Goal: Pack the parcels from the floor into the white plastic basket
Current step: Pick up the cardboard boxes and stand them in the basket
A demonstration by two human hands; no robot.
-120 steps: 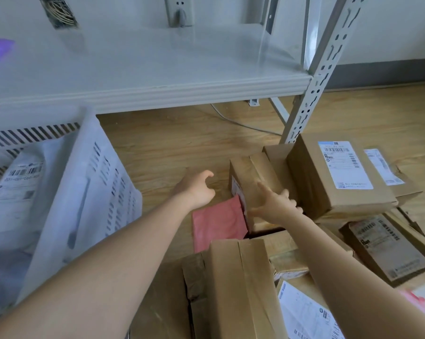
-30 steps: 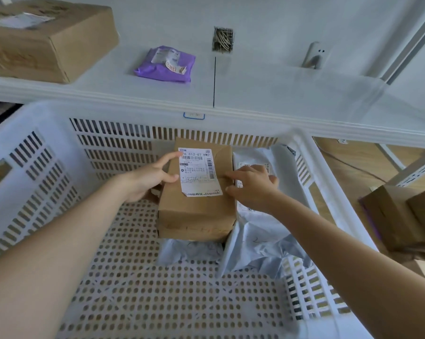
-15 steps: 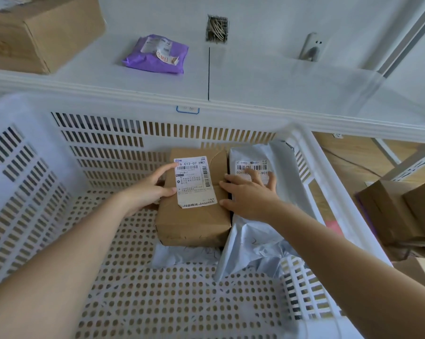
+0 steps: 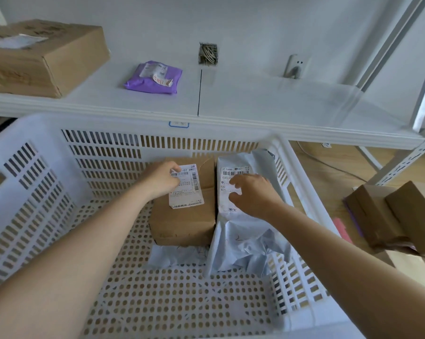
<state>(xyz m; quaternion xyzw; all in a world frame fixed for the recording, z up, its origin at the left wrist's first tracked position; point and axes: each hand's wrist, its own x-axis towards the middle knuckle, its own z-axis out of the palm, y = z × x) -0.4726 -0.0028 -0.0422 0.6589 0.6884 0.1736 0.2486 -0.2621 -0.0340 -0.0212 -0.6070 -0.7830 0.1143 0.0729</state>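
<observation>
1. Your left hand [image 4: 163,180] rests on the top left of the cardboard box [image 4: 185,211], fingers loosely curled over its shipping label [image 4: 185,185], not clamped round it.
2. That box sits at the back of the white plastic basket [image 4: 35,182]. It looks stiff and light; take it by 2 opposite side faces.
3. The grey poly mailer [image 4: 243,233] touches the box's right side. It looks soft and slippery; grip the bulk, not the loose crumpled film.
4. Your right hand [image 4: 253,194] hovers over the mailer, fingers spread, holding nothing.
5. More cardboard boxes [image 4: 392,214] wait on the floor, right of the basket.
</observation>
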